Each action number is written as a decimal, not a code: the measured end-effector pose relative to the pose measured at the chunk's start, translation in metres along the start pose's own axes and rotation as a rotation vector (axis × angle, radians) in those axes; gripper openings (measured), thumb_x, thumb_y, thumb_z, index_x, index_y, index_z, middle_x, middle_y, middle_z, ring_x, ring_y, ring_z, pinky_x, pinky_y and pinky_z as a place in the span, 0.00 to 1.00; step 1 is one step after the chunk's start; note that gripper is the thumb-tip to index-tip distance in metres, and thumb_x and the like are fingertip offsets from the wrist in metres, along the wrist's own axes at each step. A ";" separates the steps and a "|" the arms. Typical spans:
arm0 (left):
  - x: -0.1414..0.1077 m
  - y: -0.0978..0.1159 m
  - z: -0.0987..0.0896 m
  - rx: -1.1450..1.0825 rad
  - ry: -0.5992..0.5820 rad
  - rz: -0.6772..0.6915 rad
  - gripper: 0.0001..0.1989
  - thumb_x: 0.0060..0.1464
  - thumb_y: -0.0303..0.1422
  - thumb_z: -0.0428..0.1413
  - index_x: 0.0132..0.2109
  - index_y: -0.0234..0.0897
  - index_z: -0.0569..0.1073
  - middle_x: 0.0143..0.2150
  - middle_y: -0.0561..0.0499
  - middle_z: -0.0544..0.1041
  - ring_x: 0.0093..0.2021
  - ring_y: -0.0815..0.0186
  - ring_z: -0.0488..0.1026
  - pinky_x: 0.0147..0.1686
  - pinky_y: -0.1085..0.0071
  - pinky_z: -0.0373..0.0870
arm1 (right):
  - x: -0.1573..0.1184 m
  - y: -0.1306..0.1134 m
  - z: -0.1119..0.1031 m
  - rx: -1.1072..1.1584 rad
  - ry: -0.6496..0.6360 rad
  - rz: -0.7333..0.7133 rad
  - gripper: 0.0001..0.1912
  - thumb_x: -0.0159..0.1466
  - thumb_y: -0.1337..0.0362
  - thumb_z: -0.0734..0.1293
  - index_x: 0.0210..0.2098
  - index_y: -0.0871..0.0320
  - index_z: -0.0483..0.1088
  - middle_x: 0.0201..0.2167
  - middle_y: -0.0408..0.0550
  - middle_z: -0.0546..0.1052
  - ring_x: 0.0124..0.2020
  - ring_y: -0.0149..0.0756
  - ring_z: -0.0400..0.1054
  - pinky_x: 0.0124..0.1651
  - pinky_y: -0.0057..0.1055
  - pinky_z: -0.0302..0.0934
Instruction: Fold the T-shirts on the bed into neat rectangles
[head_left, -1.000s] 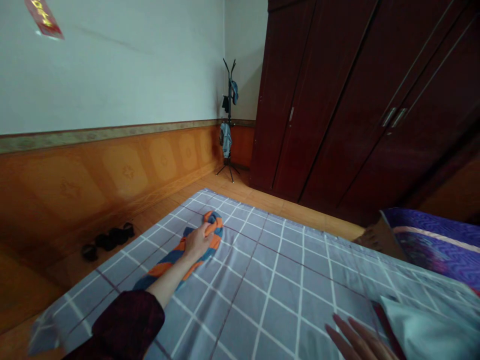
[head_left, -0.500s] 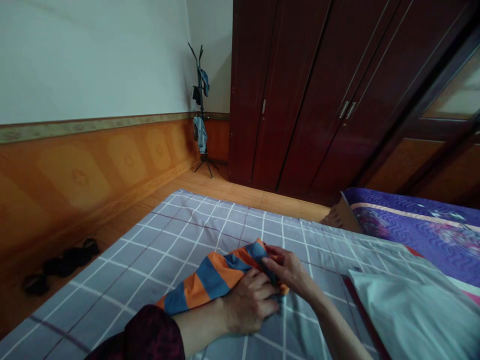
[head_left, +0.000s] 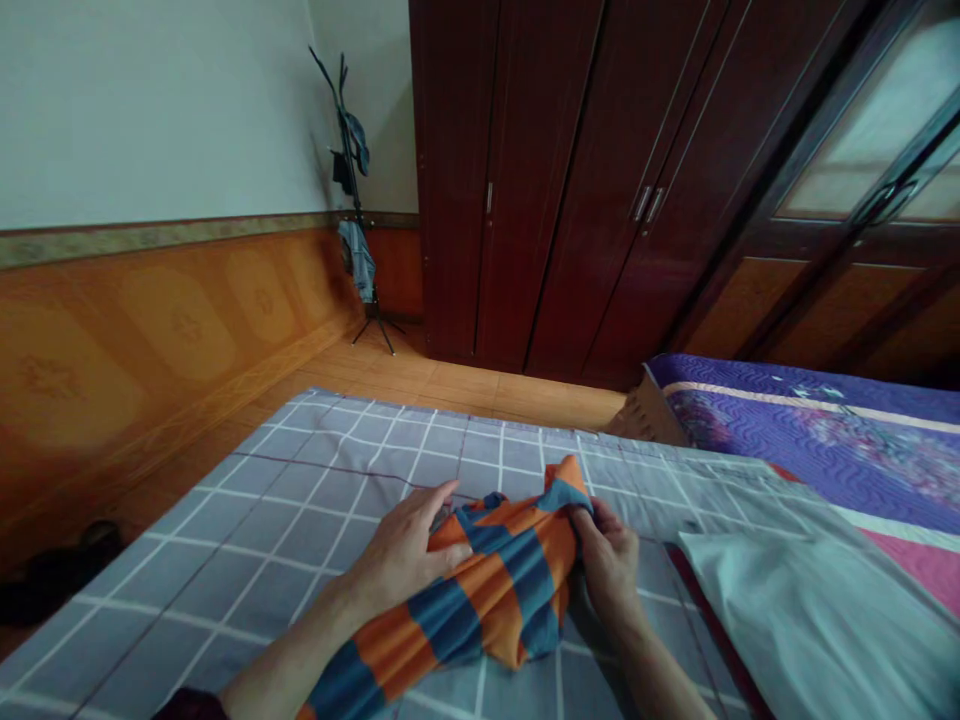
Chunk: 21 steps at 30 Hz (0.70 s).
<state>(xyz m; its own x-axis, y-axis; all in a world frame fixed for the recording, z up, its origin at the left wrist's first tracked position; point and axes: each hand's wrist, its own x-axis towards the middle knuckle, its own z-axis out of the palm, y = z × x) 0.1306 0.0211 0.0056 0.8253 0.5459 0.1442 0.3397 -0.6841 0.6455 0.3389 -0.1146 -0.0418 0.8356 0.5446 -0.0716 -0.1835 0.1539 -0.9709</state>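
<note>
A crumpled orange-and-blue piece of striped cloth (head_left: pixel 499 575) lies bunched on the grey checked bedspread (head_left: pixel 330 520); it looks like a garment, but its shape does not show clearly. My right hand (head_left: pixel 609 555) is closed on its upper right edge, thumb on top and fingers curled behind. At the cloth's left side is my left hand (head_left: pixel 401 545), thumb and fingers spread apart. Its thumb rests against the cloth, and its fingertips point towards the far edge of the bed.
A pale pillow (head_left: pixel 810 600) lies at the right, beyond it a purple quilt (head_left: pixel 780 410). Dark red wardrobes (head_left: pixel 525 200) stand along the back. A coat rack (head_left: pixel 358 200) with hanging clothes fills the corner. Dark shoes (head_left: pixel 67 570) sit on the floor at left.
My left hand has come off the cloth's middle, moved left and opened. The cloth is spread wider and shows more of its pattern. My right hand has shifted right, holding its edge.
</note>
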 end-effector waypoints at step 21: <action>-0.017 0.046 -0.040 -0.113 -0.439 0.082 0.20 0.56 0.27 0.48 0.55 0.47 0.67 0.58 0.51 0.68 0.54 0.62 0.67 0.54 0.64 0.62 | 0.007 -0.024 -0.007 0.224 -0.093 0.165 0.10 0.44 0.61 0.70 0.18 0.57 0.66 0.14 0.37 0.65 0.15 0.25 0.55 0.19 0.23 0.49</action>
<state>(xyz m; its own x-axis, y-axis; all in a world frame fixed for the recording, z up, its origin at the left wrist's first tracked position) 0.1144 -0.0001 0.0634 0.9686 0.2191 -0.1177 0.2344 -0.6461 0.7263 0.3531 -0.1200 -0.0211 0.7360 0.6490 -0.1929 -0.4312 0.2297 -0.8725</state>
